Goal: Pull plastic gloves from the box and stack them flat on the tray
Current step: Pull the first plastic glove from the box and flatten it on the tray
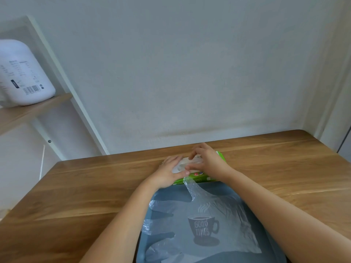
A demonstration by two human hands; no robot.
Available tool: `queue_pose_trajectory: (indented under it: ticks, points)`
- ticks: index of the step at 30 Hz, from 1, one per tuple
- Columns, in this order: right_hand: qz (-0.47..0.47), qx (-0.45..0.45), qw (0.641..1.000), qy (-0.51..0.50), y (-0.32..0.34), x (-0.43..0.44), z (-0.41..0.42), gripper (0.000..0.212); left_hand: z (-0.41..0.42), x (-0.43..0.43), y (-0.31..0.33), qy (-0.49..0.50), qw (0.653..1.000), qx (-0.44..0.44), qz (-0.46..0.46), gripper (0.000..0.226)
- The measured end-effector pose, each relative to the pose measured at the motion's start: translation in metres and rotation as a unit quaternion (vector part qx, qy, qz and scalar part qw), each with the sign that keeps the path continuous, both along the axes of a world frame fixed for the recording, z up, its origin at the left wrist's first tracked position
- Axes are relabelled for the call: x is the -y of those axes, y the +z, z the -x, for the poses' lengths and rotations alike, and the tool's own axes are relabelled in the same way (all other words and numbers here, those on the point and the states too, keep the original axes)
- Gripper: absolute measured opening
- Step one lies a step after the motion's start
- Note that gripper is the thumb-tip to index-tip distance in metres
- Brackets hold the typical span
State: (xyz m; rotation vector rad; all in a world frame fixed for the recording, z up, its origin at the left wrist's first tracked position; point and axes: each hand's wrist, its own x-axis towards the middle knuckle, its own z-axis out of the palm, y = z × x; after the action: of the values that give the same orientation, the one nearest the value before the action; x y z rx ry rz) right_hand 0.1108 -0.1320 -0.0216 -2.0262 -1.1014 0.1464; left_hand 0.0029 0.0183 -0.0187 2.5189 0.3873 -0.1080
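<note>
My right grip (207, 162) sits over the slot on top of the green box (221, 156) with its fingers curled down into the opening. I cannot tell whether they have hold of film or only touch it. My left grip (167, 172) lies on the box's 9 o'clock end, fingers fairly straight, pressing down and holding nothing.

From the box's near edge one twisted glove (190, 188) trails toward 6 o'clock onto the grey tray (167, 194), where the stacked gloves (233, 224) lie spread flat. Its upper end is hidden under my thumbs.

I judge the pull is just starting. I would keep the left grip's weight on the box, pinch a single layer and draw it low toward 6 o'clock, so the box stays put and the film untwists before it lands.

The wall stands close at 12 o'clock. The bench (95, 186) gives room at 9 and 3 o'clock, and the white jug (22, 73) on its shelf at 10 o'clock is well apart.
</note>
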Motion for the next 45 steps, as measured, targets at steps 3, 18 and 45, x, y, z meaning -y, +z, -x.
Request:
queue_pose_trajectory:
  ticks: [3,18,45]
  points:
    - [0.018,0.031,0.999,-0.010,-0.002,-0.002,0.001,0.016,0.001,0.000,0.002,0.002,1.000,-0.007,0.021,0.078]
    - [-0.017,0.053,0.998,0.011,0.005,-0.005,0.007,0.009,-0.001,-0.002,0.002,-0.003,1.000,-0.006,0.018,0.080]
    - [0.073,0.090,0.993,0.033,-0.001,0.005,-0.008,0.026,0.001,0.000,0.004,0.011,0.999,-0.017,0.042,0.083]
